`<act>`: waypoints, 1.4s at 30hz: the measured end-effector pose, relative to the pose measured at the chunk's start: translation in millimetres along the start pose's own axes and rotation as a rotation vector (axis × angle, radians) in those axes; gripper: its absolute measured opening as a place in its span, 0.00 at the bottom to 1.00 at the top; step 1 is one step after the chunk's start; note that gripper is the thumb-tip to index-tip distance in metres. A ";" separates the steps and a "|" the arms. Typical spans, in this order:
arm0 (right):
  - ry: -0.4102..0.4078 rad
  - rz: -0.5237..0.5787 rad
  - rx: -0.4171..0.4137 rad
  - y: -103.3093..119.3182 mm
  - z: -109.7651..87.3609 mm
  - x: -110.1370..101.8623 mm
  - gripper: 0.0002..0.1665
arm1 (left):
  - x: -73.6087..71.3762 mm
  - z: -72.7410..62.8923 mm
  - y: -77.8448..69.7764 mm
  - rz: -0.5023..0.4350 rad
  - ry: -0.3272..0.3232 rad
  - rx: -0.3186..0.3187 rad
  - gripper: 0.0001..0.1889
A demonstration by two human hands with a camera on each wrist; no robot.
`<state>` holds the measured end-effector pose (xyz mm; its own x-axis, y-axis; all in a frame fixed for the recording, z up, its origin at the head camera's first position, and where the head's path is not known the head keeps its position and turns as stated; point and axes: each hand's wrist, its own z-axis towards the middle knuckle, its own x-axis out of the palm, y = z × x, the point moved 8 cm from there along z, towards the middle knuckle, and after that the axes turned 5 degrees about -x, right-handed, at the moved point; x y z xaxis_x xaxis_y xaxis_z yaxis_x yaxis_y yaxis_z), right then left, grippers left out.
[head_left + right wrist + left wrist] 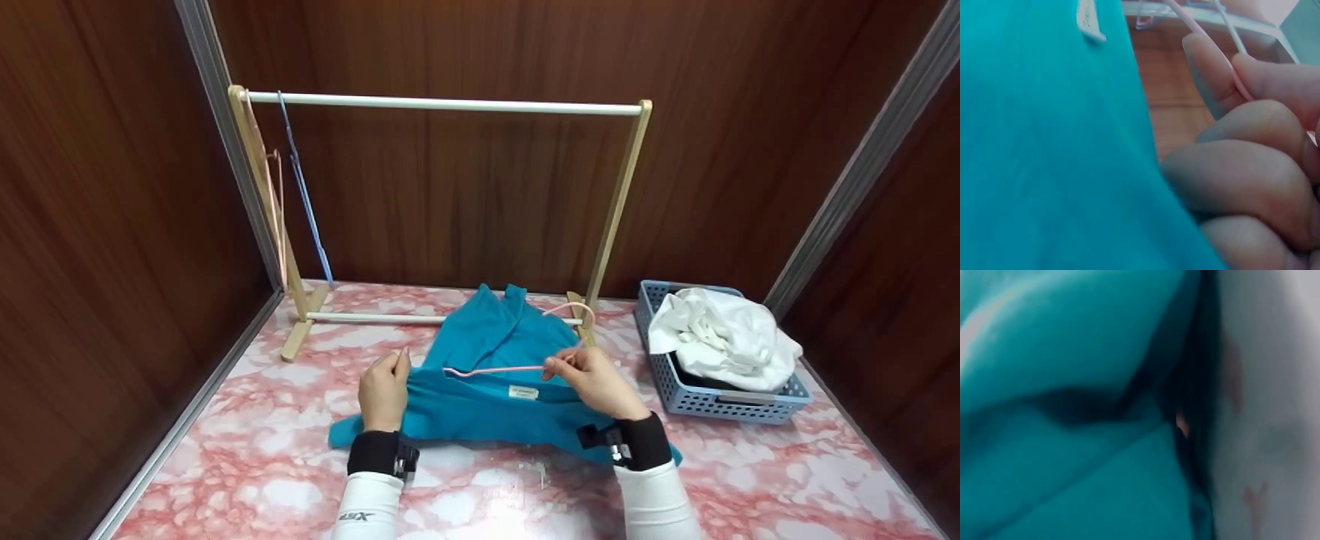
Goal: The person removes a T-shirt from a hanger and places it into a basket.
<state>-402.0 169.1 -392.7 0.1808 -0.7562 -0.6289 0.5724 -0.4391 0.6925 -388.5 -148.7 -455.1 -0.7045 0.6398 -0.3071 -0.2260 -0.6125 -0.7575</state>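
Observation:
A teal shirt (472, 420) lies spread on the table, its neckline toward the middle and a white label (523, 392) showing inside the collar. My left hand (382, 394) grips the shirt at the left of the neckline, fingers curled in the fabric. With thumb and fingers my right hand (596, 382) pinches a pink hanger (502, 370). One end of the hanger is at the left of the neck opening, and its hook points to the back right. In the right wrist view the pink rod (1188, 19) passes between thumb and forefinger. Teal cloth (1084, 484) fills most of the left wrist view.
Behind the shirt stands a rack with a white rail (450, 103) and wooden legs. A pink hanger (274, 202) and a blue hanger (306, 202) hang at its left end. To the right, a blue basket (735, 405) holds white cloth (724, 337) and something dark.

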 end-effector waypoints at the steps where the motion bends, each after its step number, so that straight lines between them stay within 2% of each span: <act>1: 0.003 -0.002 0.006 -0.9 -0.7 -1.7 0.19 | -0.1 0.1 1.8 0.010 0.004 -0.016 0.26; 8: 0.048 -0.014 0.029 -6.3 -3.4 -10.6 0.19 | -1.9 0.5 8.5 0.038 0.017 -0.111 0.26; 16: 0.071 0.059 0.072 -14.2 -6.4 -17.0 0.21 | -3.2 -0.5 15.7 0.067 -0.001 -0.138 0.27; 19: 0.041 0.105 0.093 -17.4 -6.2 -19.0 0.23 | -2.5 -0.8 19.3 0.080 0.010 -0.159 0.27; 23: -0.093 0.288 0.133 -24.8 -5.7 -24.1 0.23 | 0.3 -1.7 24.1 0.074 0.053 -0.188 0.29; 30: -0.413 0.557 0.177 -36.3 -6.8 -37.6 0.21 | 10.1 -6.1 27.4 0.086 0.170 -0.225 0.28; 36: -0.733 0.940 0.133 -48.7 -15.5 -54.9 0.22 | 15.7 -8.2 28.0 0.114 0.213 -0.248 0.24; 42: -1.028 1.121 0.102 -64.0 -30.2 -71.8 0.20 | 20.1 -10.4 31.5 0.119 0.281 -0.285 0.26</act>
<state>-427.4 266.1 -402.6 -0.1710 -0.6915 0.7018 0.4591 0.5744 0.6778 -402.8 -150.2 -491.1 -0.4942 0.6984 -0.5177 0.0688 -0.5623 -0.8241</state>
